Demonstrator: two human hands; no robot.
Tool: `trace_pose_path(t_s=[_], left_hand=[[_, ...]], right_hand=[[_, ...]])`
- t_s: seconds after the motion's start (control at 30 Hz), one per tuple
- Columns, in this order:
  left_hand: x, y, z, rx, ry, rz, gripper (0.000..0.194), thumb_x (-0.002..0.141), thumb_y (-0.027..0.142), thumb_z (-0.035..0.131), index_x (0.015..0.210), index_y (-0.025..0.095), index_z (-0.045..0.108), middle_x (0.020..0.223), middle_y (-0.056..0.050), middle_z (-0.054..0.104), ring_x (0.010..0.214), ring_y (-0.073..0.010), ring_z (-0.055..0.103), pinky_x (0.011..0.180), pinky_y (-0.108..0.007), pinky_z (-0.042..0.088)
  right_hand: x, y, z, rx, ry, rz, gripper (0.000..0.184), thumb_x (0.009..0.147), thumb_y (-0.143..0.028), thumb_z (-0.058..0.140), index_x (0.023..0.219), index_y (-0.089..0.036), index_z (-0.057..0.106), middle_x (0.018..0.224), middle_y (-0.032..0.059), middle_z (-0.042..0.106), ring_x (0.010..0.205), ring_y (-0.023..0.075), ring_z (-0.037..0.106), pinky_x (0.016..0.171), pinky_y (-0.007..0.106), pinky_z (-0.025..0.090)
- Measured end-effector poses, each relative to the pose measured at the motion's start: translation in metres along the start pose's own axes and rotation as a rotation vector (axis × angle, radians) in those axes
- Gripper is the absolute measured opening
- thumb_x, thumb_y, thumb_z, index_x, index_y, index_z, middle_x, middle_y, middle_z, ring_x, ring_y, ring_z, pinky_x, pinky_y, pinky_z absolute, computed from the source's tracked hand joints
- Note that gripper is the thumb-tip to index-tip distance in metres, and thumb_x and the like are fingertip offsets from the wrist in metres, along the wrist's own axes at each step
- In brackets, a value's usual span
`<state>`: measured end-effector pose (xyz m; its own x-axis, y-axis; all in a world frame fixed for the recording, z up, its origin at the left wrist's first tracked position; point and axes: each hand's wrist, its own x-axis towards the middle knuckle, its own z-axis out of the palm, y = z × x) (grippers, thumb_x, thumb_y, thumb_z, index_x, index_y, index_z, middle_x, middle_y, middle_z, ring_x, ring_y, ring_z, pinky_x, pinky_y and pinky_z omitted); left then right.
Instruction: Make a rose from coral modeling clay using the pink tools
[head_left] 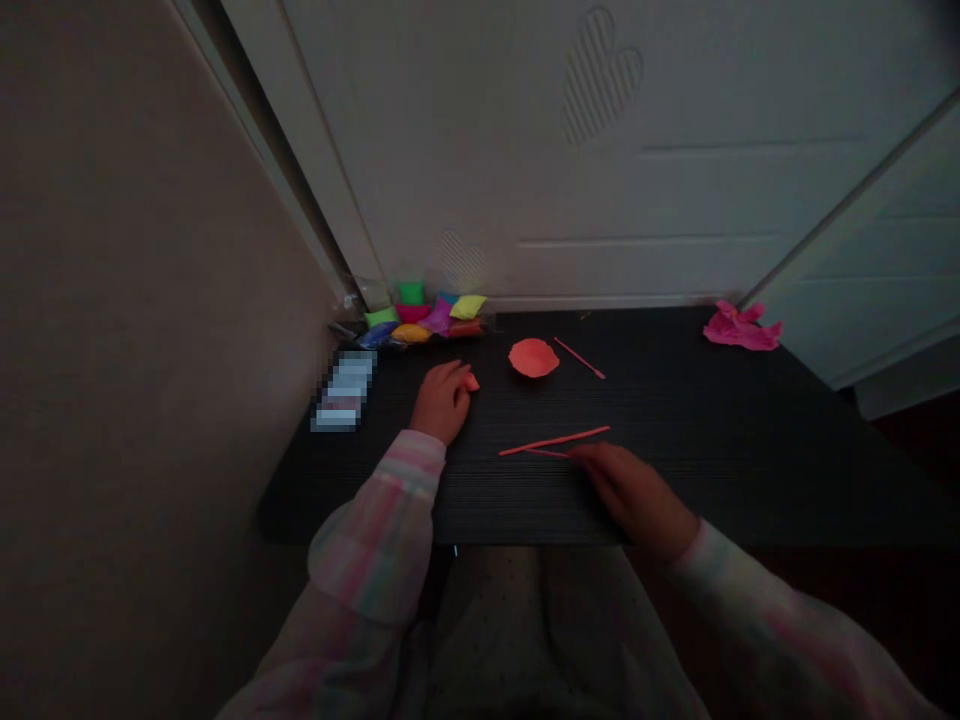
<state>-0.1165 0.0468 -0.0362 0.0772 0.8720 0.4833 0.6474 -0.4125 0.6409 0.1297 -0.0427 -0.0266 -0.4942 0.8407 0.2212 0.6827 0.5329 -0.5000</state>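
Right hand (626, 490): a thin pink stick (551, 454) is pinched, its tip set near a coral strip (559, 440);
Left hand (442, 400): a coral lump (472, 382) is held, seemingly unshaped;
Coral bowl (534, 359): already formed; set on the black table (720, 430) beyond both hands;
Coral strip: drawn out long; not joined to the bowl;
Second stick (579, 358): laid beside the bowl.

On the table (712, 430), a bowl (533, 358) lies behind a strip (555, 441), right of packets (411, 333).

The left hand (441, 402) holds a coral lump (472, 382), the right hand (636, 494) a pink stick (550, 453) beside a coral strip (571, 437).
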Motion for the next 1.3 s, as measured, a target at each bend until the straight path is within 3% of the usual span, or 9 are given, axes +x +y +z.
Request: trace_pose_path(t_s=[0.13, 0.23, 0.3, 0.37, 0.5, 0.77, 1.07, 1.3], left_hand=[[-0.019, 0.031, -0.015, 0.138, 0.034, 0.048, 0.034, 0.068, 0.017, 0.048, 0.102, 0.018, 0.052, 0.106, -0.008, 0.051, 0.101, -0.0220, 0.039, 0.089, -0.037, 0.026], [-0.044, 0.060, -0.025, 0.077, -0.194, 0.031, 0.025, 0.070, 0.024, 0.049, 0.094, 0.021, 0.056, 0.088, -0.003, 0.060, 0.084, -0.0180, 0.050, 0.078, -0.033, 0.036], [-0.057, 0.072, -0.028, 0.000, -0.337, -0.059, 0.025, 0.068, 0.028, 0.053, 0.092, 0.022, 0.057, 0.083, -0.001, 0.062, 0.075, -0.0161, 0.053, 0.070, -0.030, 0.039], [-0.064, 0.078, -0.027, -0.081, -0.397, -0.200, 0.023, 0.067, 0.029, 0.054, 0.089, 0.024, 0.060, 0.078, 0.000, 0.063, 0.068, -0.0142, 0.055, 0.063, -0.026, 0.041], [-0.061, 0.078, -0.025, -0.192, -0.398, -0.448, 0.014, 0.066, 0.026, 0.055, 0.077, 0.026, 0.063, 0.072, 0.002, 0.064, 0.063, -0.0127, 0.057, 0.058, -0.022, 0.043], [-0.057, 0.077, -0.025, -0.298, -0.387, -0.705, 0.012, 0.065, 0.023, 0.054, 0.072, 0.024, 0.063, 0.061, 0.003, 0.064, 0.055, -0.0123, 0.056, 0.053, -0.021, 0.044], [-0.058, 0.077, -0.021, -0.345, -0.395, -0.814, 0.008, 0.066, 0.023, 0.054, 0.070, 0.023, 0.060, 0.057, 0.003, 0.062, 0.048, -0.0104, 0.054, 0.044, -0.018, 0.040], [-0.061, 0.079, -0.023, -0.318, -0.352, -0.756, 0.016, 0.067, 0.022, 0.053, 0.082, 0.024, 0.058, 0.061, 0.002, 0.063, 0.055, -0.0114, 0.056, 0.052, -0.020, 0.045]], right_hand=[[0.013, -0.007, -0.005, -0.202, 0.004, -0.249, 0.024, 0.076, -0.011, 0.038, 0.096, -0.017, 0.050, 0.096, 0.0069, 0.055, 0.091, 0.0185, 0.045, 0.078, 0.035, 0.036], [0.020, -0.011, -0.009, -0.269, 0.036, -0.329, 0.023, 0.076, -0.014, 0.040, 0.096, -0.017, 0.051, 0.094, 0.0065, 0.056, 0.085, 0.0186, 0.047, 0.071, 0.035, 0.037], [0.024, -0.011, -0.010, -0.278, 0.035, -0.370, 0.024, 0.077, -0.015, 0.040, 0.098, -0.018, 0.050, 0.093, 0.0058, 0.057, 0.081, 0.0177, 0.047, 0.068, 0.034, 0.037], [0.027, -0.011, -0.010, -0.274, 0.011, -0.415, 0.026, 0.077, -0.017, 0.040, 0.101, -0.020, 0.049, 0.093, 0.0052, 0.057, 0.078, 0.0168, 0.048, 0.066, 0.033, 0.037], [0.031, -0.004, -0.008, -0.224, -0.042, -0.435, 0.028, 0.076, -0.015, 0.041, 0.102, -0.020, 0.048, 0.089, 0.0054, 0.058, 0.078, 0.0169, 0.049, 0.065, 0.033, 0.038], [0.026, 0.016, -0.017, -0.088, -0.166, -0.364, 0.027, 0.076, -0.018, 0.041, 0.100, -0.026, 0.050, 0.085, 0.0028, 0.060, 0.077, 0.0176, 0.054, 0.067, 0.034, 0.041], [0.023, 0.019, -0.022, 0.008, -0.179, -0.360, 0.028, 0.075, -0.019, 0.045, 0.102, -0.025, 0.052, 0.091, 0.0036, 0.061, 0.079, 0.0177, 0.055, 0.067, 0.031, 0.044], [0.019, 0.017, -0.024, 0.090, -0.165, -0.285, 0.027, 0.071, -0.018, 0.051, 0.096, -0.027, 0.053, 0.094, 0.0024, 0.060, 0.081, 0.0169, 0.056, 0.066, 0.030, 0.046]])
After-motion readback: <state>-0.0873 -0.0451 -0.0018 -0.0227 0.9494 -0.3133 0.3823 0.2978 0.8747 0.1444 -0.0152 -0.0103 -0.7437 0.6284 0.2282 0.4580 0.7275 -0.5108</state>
